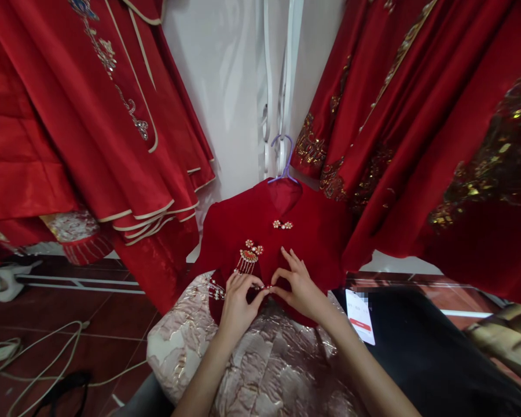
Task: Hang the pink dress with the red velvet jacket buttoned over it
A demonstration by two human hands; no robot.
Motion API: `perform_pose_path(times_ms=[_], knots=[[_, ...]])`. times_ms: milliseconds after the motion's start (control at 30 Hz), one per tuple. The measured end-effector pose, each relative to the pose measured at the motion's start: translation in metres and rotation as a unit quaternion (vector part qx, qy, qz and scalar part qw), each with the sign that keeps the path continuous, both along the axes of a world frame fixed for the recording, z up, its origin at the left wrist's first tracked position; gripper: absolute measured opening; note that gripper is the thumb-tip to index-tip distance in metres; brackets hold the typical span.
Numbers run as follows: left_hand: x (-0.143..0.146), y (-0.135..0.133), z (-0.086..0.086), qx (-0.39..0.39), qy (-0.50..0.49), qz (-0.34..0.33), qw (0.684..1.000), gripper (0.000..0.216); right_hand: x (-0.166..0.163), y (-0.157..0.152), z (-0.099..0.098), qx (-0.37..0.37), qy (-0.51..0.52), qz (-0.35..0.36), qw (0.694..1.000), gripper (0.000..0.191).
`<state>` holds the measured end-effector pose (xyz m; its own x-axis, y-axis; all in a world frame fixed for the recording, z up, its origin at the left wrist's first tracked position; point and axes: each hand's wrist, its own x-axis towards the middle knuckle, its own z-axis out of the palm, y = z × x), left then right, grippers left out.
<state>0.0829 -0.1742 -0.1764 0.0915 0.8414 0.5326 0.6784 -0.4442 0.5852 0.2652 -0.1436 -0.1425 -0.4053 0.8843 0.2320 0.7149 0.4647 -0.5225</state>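
Note:
A short red velvet jacket (234,217) hangs in front of me on a purple hanger (285,165), its lower part over my lap. My left hand (238,301) and my right hand (301,289) meet at its lower front. Thumb and forefinger of each pinch a small beaded clasp (268,289), mostly hidden by the fingertips. The right hand's other fingers spread over the velvet. Higher up, a flower-shaped beaded clasp (283,225) joins the front below the neckline. Left of centre sits a fan-shaped brooch (249,255) with hanging tassels, just above my left hand.
Red garments with pale piping (125,174) hang at left, and gold-embroidered red garments (399,145) at right. Pale brocade fabric (260,359) covers my lap. A phone (359,315) rests on a black surface (408,341) to the right. White cables (47,353) trail across the tiled floor.

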Motion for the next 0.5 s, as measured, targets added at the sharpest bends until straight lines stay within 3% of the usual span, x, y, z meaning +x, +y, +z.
perform_pose_path(times_ms=[100, 200, 367, 433, 500], knots=[[-0.002, 0.009, 0.006, -0.032, -0.078, 0.022, 0.996, 0.022, 0.014, -0.003, 0.017, -0.029, 0.023, 0.044, 0.998, 0.011], [-0.002, 0.031, 0.011, -0.08, -0.229, 0.013, 0.97, 0.029, 0.028, -0.008, 0.034, -0.048, 0.048, 0.091, 0.994, 0.011], [0.006, 0.058, 0.019, -0.2, -0.507, -0.038, 0.838, 0.038, 0.036, -0.015, 0.048, -0.079, 0.039, 0.116, 0.989, 0.01], [0.008, 0.058, 0.02, -0.232, -0.556, -0.053, 0.796, 0.04, 0.036, -0.015, 0.048, -0.084, 0.033, 0.115, 0.989, 0.009], [0.008, 0.054, 0.021, -0.248, -0.576, -0.07, 0.776, 0.04, 0.036, -0.015, 0.048, -0.082, 0.03, 0.113, 0.99, 0.008]])
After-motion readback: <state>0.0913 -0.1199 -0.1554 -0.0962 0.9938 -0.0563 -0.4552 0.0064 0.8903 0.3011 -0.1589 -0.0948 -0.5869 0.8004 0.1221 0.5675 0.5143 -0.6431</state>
